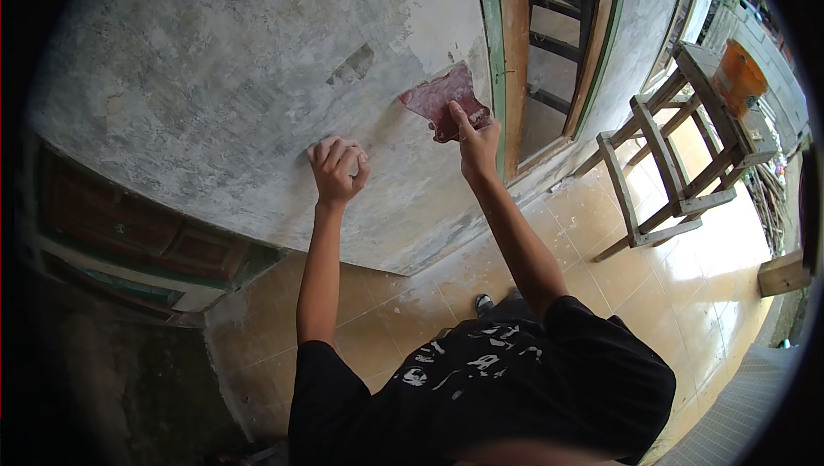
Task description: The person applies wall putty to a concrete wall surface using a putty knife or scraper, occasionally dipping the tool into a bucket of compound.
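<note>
My right hand (474,136) grips a ragged, reddish-brown sheet of sandpaper (442,99), thumb on top, with pale dust over its surface. The sheet lies against the patchy grey-and-white plaster wall (249,63), close to the green-edged wooden frame. To the left and a little lower, my left hand (337,167) is closed with its fingers curled and its knuckles near the wall. Whatever is inside those fingers, if anything, is hidden. A darker grey patch (352,63) marks the plaster above my left hand.
A wooden window frame (512,63) borders the wall on the right. Beyond it stands a rough wooden step stand (661,153) with an orange bucket (739,78) on top. Dusty yellowish floor tiles (592,286) lie below. Dark brown wooden panels (129,217) are at the left.
</note>
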`<state>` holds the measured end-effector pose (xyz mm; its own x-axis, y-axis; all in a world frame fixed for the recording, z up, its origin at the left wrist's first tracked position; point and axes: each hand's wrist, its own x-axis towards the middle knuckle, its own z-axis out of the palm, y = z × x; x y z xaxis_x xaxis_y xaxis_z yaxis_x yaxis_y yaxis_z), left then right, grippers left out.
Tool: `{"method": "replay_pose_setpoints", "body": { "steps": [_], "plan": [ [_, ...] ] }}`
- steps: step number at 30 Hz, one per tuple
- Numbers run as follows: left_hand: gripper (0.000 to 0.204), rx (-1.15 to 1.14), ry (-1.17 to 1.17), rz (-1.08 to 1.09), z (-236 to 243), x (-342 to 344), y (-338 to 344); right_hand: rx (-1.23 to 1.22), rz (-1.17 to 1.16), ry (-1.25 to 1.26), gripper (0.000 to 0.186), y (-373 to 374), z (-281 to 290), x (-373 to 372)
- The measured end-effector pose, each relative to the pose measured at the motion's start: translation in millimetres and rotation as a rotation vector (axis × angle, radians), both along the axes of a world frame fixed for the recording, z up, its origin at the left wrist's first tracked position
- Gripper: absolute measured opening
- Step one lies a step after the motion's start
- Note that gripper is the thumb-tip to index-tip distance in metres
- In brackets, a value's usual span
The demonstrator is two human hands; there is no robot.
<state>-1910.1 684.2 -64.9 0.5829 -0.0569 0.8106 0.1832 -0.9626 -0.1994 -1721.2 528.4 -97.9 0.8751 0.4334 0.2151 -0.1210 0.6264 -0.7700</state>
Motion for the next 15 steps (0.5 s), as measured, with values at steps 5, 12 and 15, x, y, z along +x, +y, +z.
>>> {"method": "replay_pose_setpoints", "body": {
  "steps": [5,12,15],
  "plan": [
    [0.012,0.04,-0.009,0.017,-0.7,8.8,4.6,-0.157,0.104,0.092,0.02,14.9,-125.3,-10.5],
    [0.013,0.108,-0.046,0.025,-10.9,16.5,15.8,-0.471,0.181,0.337,0.016,-16.9,-203.7,-29.5],
    [0.012,0.126,-0.041,0.034,-13.5,8.1,14.9,-0.321,0.206,0.219,0.017,4.8,-112.6,-18.9]
  ]
}}
